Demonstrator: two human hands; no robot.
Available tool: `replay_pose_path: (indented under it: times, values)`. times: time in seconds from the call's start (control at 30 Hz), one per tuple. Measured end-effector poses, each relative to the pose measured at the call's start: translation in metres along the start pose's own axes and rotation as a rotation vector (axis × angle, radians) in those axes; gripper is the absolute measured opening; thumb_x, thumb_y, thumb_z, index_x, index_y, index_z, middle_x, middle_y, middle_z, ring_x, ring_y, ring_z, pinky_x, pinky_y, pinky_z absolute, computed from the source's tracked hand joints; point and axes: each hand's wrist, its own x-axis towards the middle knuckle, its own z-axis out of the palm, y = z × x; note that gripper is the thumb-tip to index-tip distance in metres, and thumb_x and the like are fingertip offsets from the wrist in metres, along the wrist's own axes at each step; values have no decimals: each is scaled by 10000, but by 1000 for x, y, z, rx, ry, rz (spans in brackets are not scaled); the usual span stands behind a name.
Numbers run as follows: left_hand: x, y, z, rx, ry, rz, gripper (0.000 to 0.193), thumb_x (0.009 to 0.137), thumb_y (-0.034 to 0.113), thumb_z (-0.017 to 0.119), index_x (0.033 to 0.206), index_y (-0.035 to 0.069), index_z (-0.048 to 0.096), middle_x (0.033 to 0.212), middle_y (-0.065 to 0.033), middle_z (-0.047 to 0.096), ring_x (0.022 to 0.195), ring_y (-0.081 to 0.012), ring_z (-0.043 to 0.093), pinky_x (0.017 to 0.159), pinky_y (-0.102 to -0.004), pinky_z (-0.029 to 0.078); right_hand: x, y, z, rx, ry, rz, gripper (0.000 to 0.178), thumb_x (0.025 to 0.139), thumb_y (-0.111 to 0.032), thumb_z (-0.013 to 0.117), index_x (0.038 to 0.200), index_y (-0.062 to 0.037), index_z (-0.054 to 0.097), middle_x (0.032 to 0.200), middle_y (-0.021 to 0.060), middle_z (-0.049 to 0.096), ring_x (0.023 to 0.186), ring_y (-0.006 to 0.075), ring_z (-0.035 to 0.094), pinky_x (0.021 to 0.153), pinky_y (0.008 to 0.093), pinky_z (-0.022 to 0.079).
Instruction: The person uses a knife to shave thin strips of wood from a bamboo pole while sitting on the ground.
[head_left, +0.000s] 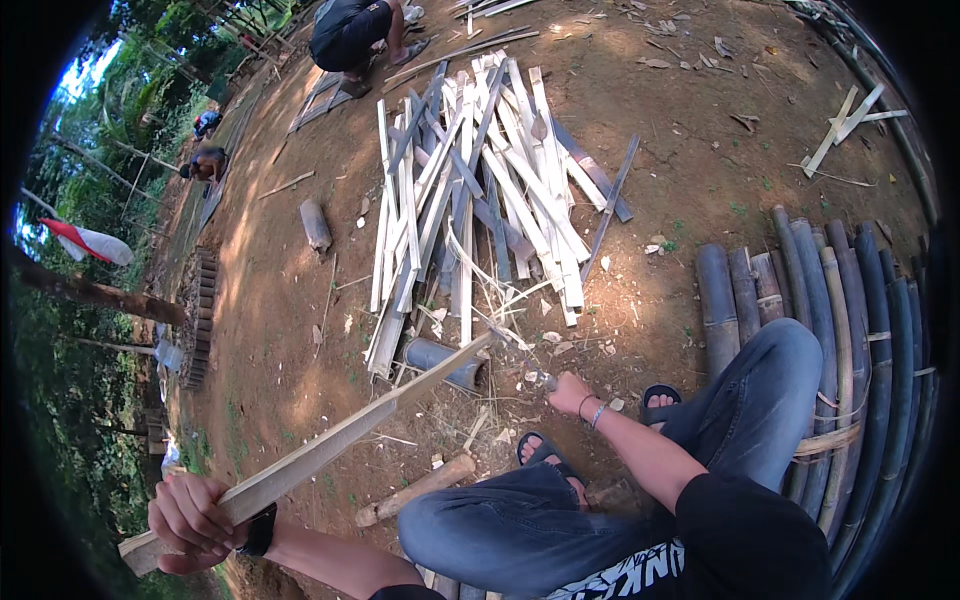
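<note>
My left hand (192,520) is wrapped round the lower end of a long split bamboo strip (345,437), which slants up and to the right across my front. Low by my knees, my right hand (572,394) is closed on what looks like a knife (541,380); its shiny collar shows, while the blade is hard to make out near the strip's far end. Just beyond the strip lies a short bamboo section (428,357) on the ground. Further out is a big heap of split bamboo strips (530,200), pale and dark sides mixed.
Whole bamboo poles (840,330) are bundled at my right. A short log (415,490) lies before my left knee. Shavings litter the brown dirt (280,390). Another person (352,35) crouches at the far left, and a bamboo piece (315,225) lies left of the heap.
</note>
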Motion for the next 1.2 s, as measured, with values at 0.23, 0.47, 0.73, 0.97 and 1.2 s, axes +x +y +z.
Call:
replay_pose_path:
  times: [0.23, 0.47, 0.73, 0.97, 1.2]
  values:
    - [-21, 39, -38, 233, 297, 20, 388, 895, 278, 597, 599, 130, 395, 415, 44, 354, 318, -44, 316, 341, -155, 272, -13, -12, 8, -57, 47, -39, 344, 729, -252, 661, 894, 50, 667, 919, 281, 652, 907, 407, 645, 802, 457, 521]
    - [-25, 39, -22, 569, 776, 125, 408, 975, 362, 474, 659, 133, 353, 509, 36, 233, 426, -62, 232, 402, -194, 213, -24, -41, -9, -96, -33, -174, 299, 767, -265, 642, 872, 15, 661, 844, 253, 662, 856, 399, 654, 776, 462, 529]
    - [-21, 51, -46, 447, 388, -78, 392, 1007, 280, 410, 645, 153, 332, 487, 48, 255, 404, -59, 210, 419, -208, 212, -27, -29, 21, -33, 19, -129, 282, 782, -263, 623, 855, 5, 674, 822, 247, 665, 808, 402, 661, 733, 468, 530]
    - [-29, 56, -65, 548, 519, -6, 401, 1010, 277, 403, 637, 160, 316, 474, 50, 234, 401, -52, 187, 407, -203, 190, -56, -68, 25, -14, -99, -298, 327, 759, -271, 628, 928, 8, 642, 813, 269, 648, 815, 402, 653, 748, 468, 521]
    - [-12, 46, -101, 481, 513, -47, 418, 1018, 283, 378, 624, 162, 309, 488, 48, 230, 411, -61, 193, 406, -217, 191, 13, -28, 30, -9, 79, -58, 289, 723, -215, 661, 884, 24, 676, 806, 266, 649, 818, 406, 655, 720, 455, 527]
